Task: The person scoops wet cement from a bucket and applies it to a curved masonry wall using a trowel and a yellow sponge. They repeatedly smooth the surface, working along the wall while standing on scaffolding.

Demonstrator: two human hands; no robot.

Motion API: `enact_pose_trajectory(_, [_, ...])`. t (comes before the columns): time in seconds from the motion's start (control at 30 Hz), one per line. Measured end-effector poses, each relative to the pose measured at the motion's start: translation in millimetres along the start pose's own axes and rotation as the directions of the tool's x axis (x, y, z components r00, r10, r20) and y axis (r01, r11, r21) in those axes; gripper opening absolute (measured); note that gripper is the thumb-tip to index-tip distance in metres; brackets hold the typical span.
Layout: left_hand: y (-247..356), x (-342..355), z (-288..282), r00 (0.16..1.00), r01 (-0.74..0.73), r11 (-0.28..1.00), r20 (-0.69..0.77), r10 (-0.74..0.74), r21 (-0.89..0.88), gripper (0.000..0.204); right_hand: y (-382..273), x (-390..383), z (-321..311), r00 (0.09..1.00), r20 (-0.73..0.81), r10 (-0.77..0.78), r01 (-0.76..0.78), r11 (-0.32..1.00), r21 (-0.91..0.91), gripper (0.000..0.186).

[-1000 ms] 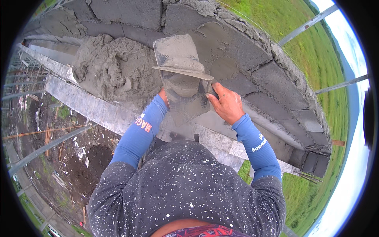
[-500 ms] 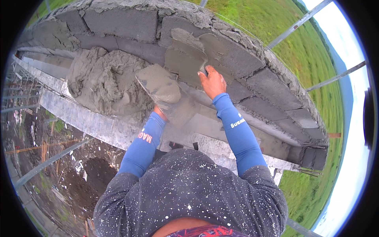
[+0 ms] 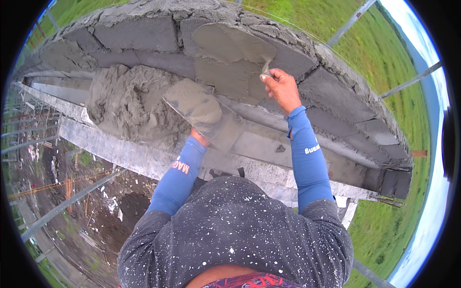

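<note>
Far-left ground: dark, littered earth [image 3: 132,206] is spreading out below, and a metal pole [image 3: 72,204] is slanting across it.
Mortar heap: a big, lumpy grey mound [image 3: 129,105] is sitting beside the block wall [image 3: 137,34], to the left of both arms.
Left grip: the left hand [image 3: 200,138] is reaching in under the flat board, its blue sleeve [image 3: 175,175] trailing back toward the body; the board is hiding the fingers, so I cannot tell how far they are closing.
Flat board: the smeared plate [image 3: 229,130] is lying over the left hand, tilting a little, just beside the heap as I am seeing it; whether the two are touching I cannot tell.
Load on the board: a smooth dollop of mortar [image 3: 198,102] is covering its upper left part.
Trowel: the broad, mortar-coated blade [image 3: 234,42] is resting against the wall face, above a damp, freshly smeared patch [image 3: 223,77], its handle end pointing down to the right.
Right grip: the right hand [image 3: 283,90] is clamping the trowel's handle, thumb and fingers coming together around it with no gap showing, the other arm's match in blue sleeve [image 3: 309,156].
Far right: green grass [image 3: 403,86] is stretching beyond the wall.
</note>
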State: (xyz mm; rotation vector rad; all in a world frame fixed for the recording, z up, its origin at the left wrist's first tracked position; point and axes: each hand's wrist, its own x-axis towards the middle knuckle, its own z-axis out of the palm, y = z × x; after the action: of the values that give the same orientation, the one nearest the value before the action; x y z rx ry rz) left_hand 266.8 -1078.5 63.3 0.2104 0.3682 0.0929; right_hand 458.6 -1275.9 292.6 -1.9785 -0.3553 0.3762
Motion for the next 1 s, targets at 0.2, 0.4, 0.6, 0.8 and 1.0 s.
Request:
enact_pose_trajectory(0.2, [-28,45,13,0.995,-0.007,0.991,0.102,0.021,-0.135,0.053,13,-1,-59,0.998,0.047,0.048,-0.047,0.999,-0.020,0.051])
enact_pose_trajectory(0.4, [-54,79,33,0.987,-0.033,0.996,0.152,0.046,-0.082,0.049,7,-41,-97,0.992,-0.122,0.021,-0.052,0.963,-0.263,0.048])
enact_pose_trajectory(0.6, [-78,94,45,0.977,-0.021,0.990,0.207,0.049,-0.136,0.053,5,-114,-46,0.932,-0.218,-0.290,0.080,0.749,-0.657,0.032])
enact_pose_trajectory(0.8, [-71,82,54,0.992,-0.028,0.987,0.120,0.047,-0.159,0.054,12,-121,-30,0.981,0.079,-0.178,0.159,0.499,-0.852,0.028])
enact_pose_trajectory(1.0, [-25,37,39,0.999,0.037,0.979,0.043,-0.029,-0.199,0.052,45,-131,-48,0.945,0.317,-0.084,0.297,0.628,-0.720,0.029])
